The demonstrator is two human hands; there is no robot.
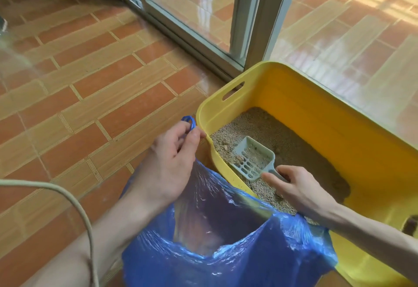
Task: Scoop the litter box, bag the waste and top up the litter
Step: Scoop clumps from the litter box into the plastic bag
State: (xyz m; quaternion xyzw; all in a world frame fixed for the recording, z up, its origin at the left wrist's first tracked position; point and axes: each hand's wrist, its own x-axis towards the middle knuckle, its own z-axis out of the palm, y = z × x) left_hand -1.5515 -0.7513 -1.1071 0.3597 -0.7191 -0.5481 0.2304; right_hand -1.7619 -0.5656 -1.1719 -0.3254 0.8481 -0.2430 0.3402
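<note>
Pale grey-blue plastic made up the scoop (253,158), a stiff slotted shovel that looked light even with a little litter in its bowl. The right hand (300,192) gripped its thin handle, fingers curled round it and thumb laid along the top; the bowl lay just ahead of that grip, tilted into the granules near the box's near-left corner. Held so far back, the bowl would likely wobble under a heavy clump, so a firm wrist seemed wise.

Litter (276,137) was beige, fine and pebbly, loose enough to sift through the slots, while any damp lumps would probably stay behind. It spread beyond and below the right hand, thin towards the far side.

The litter box (316,105) was a glossy yellow tub with rounded corners, smooth rigid walls and 1 slot handle visible in its left wall. It surrounded the scoop on all sides.

The left hand (172,153) pinched 1 loop handle of the blue bag (226,252) between thumb and fingers. Below that pinch the thin, crinkly, slippery film hung open, its mouth just left of the scoop hand and touching the tub's near rim. Being so soft, it would sag shut if released, and it might tear under weight.

Underneath lay a shiny terracotta tiled floor (90,83), beside a glass sliding door (192,3).
</note>
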